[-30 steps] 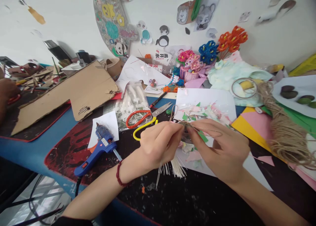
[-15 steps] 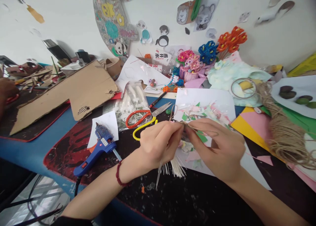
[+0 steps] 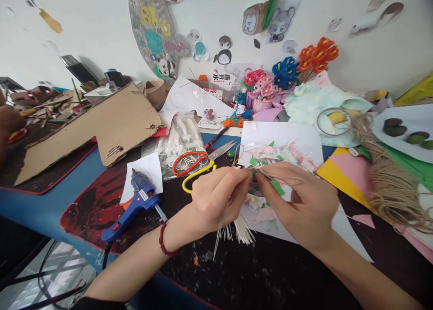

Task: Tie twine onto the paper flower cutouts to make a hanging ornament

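My left hand (image 3: 219, 193) is closed, thumb and index finger pinching thin brown twine (image 3: 262, 171). White strands (image 3: 244, 229) hang in a bunch below that hand. Close beside it on the right, my right hand (image 3: 301, 201) pinches the same twine, and a loose end crosses its fingers. A small dark object between the fingertips is mostly hidden. Beyond my hands, colored paper scraps (image 3: 270, 154) lie on white paper (image 3: 248, 129). Scissors with red and yellow handles (image 3: 194, 163) rest just beyond my left hand.
A blue glue gun (image 3: 135, 206) lies left of my left forearm. Cut cardboard (image 3: 91, 120) is at the back left, near another person's hand (image 3: 11, 120). A large twine bundle (image 3: 392, 183) lies right. Blue and orange flowers (image 3: 318, 55) stand at the back.
My right hand has shifted very slightly right and its fingers have moved a little on the twine. My left hand stays nearly still. The other person's hand at the far left has moved slightly.
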The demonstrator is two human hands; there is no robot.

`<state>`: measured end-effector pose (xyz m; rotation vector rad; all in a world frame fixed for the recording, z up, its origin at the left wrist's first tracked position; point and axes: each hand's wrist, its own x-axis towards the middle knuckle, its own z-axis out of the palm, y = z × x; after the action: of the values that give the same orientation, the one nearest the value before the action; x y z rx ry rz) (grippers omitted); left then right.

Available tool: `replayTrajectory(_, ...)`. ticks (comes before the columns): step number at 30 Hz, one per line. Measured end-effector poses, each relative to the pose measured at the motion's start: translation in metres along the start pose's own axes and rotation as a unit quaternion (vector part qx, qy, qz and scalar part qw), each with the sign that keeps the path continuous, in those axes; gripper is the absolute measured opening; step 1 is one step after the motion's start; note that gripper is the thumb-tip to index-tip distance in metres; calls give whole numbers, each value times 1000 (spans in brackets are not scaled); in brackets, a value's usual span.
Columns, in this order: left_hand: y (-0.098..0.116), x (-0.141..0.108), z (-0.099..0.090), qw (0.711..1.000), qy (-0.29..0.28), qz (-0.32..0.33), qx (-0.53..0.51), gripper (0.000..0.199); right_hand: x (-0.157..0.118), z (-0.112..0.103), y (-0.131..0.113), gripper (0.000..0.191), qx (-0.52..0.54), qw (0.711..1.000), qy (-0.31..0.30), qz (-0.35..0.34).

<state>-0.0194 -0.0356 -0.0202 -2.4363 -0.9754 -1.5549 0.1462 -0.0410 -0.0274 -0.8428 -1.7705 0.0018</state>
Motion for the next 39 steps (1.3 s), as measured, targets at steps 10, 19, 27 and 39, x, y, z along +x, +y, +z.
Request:
replayTrajectory(10, 2, 1, -2, 1000, -7, 3, -2, 7, 1, -1, -2, 24, -19, 1000, -3, 0)
replayTrajectory(19, 0, -3, 0, 1000, 0, -2, -8, 9, 0, 1, -2, 25, -34, 999, -3, -34)
replayTrajectory(27, -1, -5, -1, 1000, -17, 14, -4, 13, -6, 2, -1, 30, -78, 993, -1, -88)
replayTrajectory(39, 0, -2, -1, 1000, -6, 9, -14, 10, -8, 3, -5, 24, -62, 995, 15, -75)
